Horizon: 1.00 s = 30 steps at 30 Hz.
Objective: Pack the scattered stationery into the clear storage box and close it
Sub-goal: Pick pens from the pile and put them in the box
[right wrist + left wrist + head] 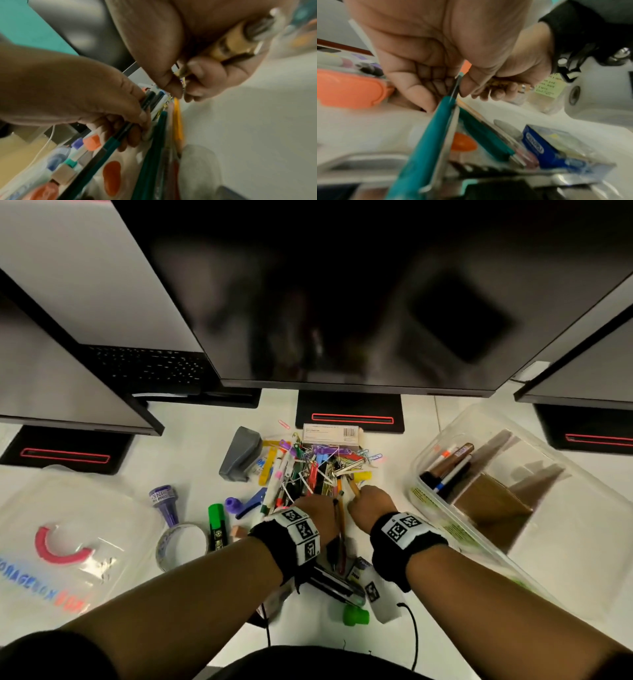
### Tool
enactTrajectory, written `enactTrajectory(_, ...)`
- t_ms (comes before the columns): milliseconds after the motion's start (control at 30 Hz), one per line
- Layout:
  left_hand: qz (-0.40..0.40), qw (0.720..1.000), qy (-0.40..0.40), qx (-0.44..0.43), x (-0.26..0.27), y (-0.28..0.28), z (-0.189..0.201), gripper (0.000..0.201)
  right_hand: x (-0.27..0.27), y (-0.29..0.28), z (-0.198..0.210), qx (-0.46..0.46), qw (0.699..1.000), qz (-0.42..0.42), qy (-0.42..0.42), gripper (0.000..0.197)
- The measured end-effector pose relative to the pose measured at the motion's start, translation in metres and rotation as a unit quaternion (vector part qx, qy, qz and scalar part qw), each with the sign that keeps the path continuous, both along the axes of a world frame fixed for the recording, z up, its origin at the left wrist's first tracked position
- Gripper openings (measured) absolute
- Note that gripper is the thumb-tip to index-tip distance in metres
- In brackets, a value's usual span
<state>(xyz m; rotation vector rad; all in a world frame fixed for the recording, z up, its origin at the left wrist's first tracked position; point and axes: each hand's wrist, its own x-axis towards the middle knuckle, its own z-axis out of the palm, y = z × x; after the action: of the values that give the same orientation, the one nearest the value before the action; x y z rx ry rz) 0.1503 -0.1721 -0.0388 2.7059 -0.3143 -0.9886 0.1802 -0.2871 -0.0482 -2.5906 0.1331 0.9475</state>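
Both hands are down in the middle of the white counter (pixel 394 474), right at the near edge of the stationery pile (pixel 308 463). The left hand (pixel 313 513) has its fingers (pixel 137 135) curled round a bunch of pens (pixel 149 100), and a teal pen (pixel 426 142) pokes back out of that fist toward the wrist. The right hand (pixel 371 505) sits just beside it, fingers (pixel 202 75) wrapped tight on a yellowish-brown pen (pixel 228 44), thumb pressed down at the tip.

The clear storage box (pixel 534 549) is off to the right, lid off, tilted at an angle, with a few markers (pixel 448 470) lying in its far-left corner and brown cardboard dividers (pixel 493 498) inside. Its near-left rim is close to the right wrist. The lid (pixel 68 542), with its pink handle, lies flat at the far left.

It's tight at the back: the monitor (pixel 342 302) hangs low over the far edge of the pile, its stand (pixel 349 412) touching on a small white carton (pixel 332 434). Left of the pile sit a grey stapler (pixel 239 453), a purple stamp (pixel 164 501), a tape roll (pixel 181 546) and a green highlighter (pixel 217 525). A green cap (pixel 356 614) lies near the front edge, between the forearms
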Motion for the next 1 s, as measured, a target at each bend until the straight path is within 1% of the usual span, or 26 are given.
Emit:
enactTrajectory(133,0.011,0.999,-0.036,0.019,-0.003,-0.002,-0.012,0.029,0.000,0.009,-0.003,-0.011,0.999,0.025,-0.028,0.031)
enactTrajectory(200,0.021,0.999,-0.037,0.027,-0.001,-0.005,-0.016,0.029,0.001,0.010,-0.003,-0.011,0.999,0.021,-0.037,0.032)
enactTrajectory(300,0.016,0.999,-0.037,0.022,0.003,-0.010,-0.016,0.028,0.000,0.010,0.001,-0.005,0.998,0.027,-0.051,0.040)
enactTrajectory(367,0.014,0.999,-0.036,0.029,0.003,-0.012,-0.016,0.027,0.001,0.008,0.003,-0.001,0.998,0.036,-0.050,0.037)
enactTrajectory(467,0.028,0.999,-0.010,0.019,0.003,-0.011,-0.018,0.023,0.000,0.004,0.005,-0.006,0.998,0.027,-0.052,0.035)
enactTrajectory(533,0.041,0.999,-0.001,0.020,0.003,-0.012,-0.017,0.023,-0.002,0.001,0.003,-0.022,0.998,-0.002,-0.060,0.038)
enactTrajectory(600,0.045,0.999,-0.005,0.027,0.000,-0.013,-0.017,0.024,-0.001,-0.002,-0.002,-0.012,0.998,-0.040,-0.051,0.041)
enactTrajectory(700,0.045,0.998,-0.010,0.037,-0.005,-0.015,-0.017,0.025,0.004,-0.004,-0.007,-0.015,0.998,-0.045,-0.031,0.040)
enactTrajectory(767,0.052,0.998,-0.006,0.031,-0.004,-0.014,-0.015,0.026,0.008,-0.006,-0.007,-0.015,0.998,-0.059,-0.027,0.050)
enactTrajectory(800,0.062,0.998,0.002,0.028,-0.003,-0.014,-0.013,0.027,0.010,-0.007,-0.006,-0.016,0.998,-0.065,-0.020,0.054)
enactTrajectory(900,0.121,0.992,0.016,0.018,0.000,-0.009,-0.001,0.033,0.016,-0.010,0.001,-0.028,0.998,-0.064,-0.003,0.042)
enactTrajectory(967,0.160,0.987,0.025,-0.020,0.002,-0.002,0.005,0.035,0.015,-0.013,0.004,-0.030,0.998,-0.056,-0.012,0.041)
enactTrajectory(1000,0.167,0.985,0.026,-0.036,0.002,0.002,0.008,0.035,0.012,-0.012,0.006,-0.016,0.997,-0.069,-0.014,0.043)
